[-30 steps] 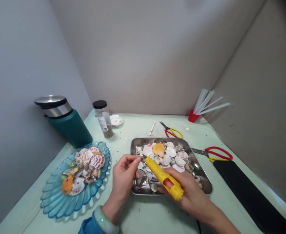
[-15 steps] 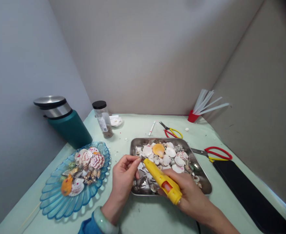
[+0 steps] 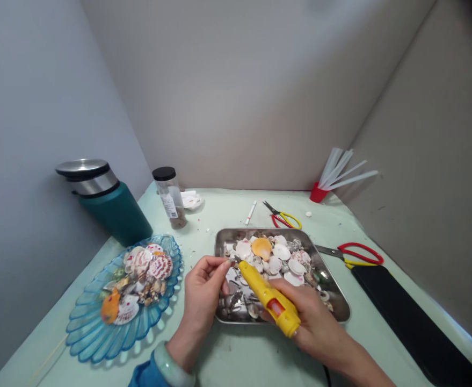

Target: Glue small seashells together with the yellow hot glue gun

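Note:
My right hand is wrapped round a yellow hot glue gun, its nozzle pointing up and left toward my other hand. My left hand is closed in a pinch, thumb against forefinger, close to the nozzle tip. What sits in that pinch is too small to name. Both hands are over the front of a metal tray of seashells, among them an orange shell and several white ones. Metal bits lie in the tray's near left part, partly hidden by the glue gun.
At left stands a blue scalloped plate of shells, with a teal bottle behind it. A jar, marker, small scissors, larger scissors, red cup of glue sticks and black slab surround the tray.
The glue gun's nozzle has drawn slightly right, away from my left fingertips. My left hand has barely moved and keeps its pinch.

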Action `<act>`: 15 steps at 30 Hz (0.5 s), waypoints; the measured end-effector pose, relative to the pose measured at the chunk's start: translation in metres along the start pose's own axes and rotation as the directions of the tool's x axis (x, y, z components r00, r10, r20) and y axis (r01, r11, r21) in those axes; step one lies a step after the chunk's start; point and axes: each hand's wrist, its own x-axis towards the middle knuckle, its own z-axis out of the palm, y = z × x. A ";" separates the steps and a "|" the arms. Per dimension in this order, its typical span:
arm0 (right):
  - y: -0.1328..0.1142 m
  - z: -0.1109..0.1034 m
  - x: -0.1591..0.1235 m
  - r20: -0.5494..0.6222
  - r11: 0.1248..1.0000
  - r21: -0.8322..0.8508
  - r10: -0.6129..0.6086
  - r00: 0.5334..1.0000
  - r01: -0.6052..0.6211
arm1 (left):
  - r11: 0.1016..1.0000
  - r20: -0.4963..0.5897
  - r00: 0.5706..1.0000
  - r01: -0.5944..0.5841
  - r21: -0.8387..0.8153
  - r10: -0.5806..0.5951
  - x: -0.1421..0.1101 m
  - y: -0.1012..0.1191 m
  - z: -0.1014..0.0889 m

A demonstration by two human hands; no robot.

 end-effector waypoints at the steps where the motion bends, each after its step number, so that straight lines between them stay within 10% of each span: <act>1: -0.001 0.000 0.001 0.004 1.000 0.009 -0.002 1.000 0.002 | 1.000 0.001 1.000 0.000 0.000 0.000 0.000 0.000 0.000; 15: -0.005 -0.004 0.001 0.063 0.999 0.048 -0.018 0.998 0.015 | 1.000 0.013 1.000 0.008 0.010 -0.008 -0.001 0.003 0.003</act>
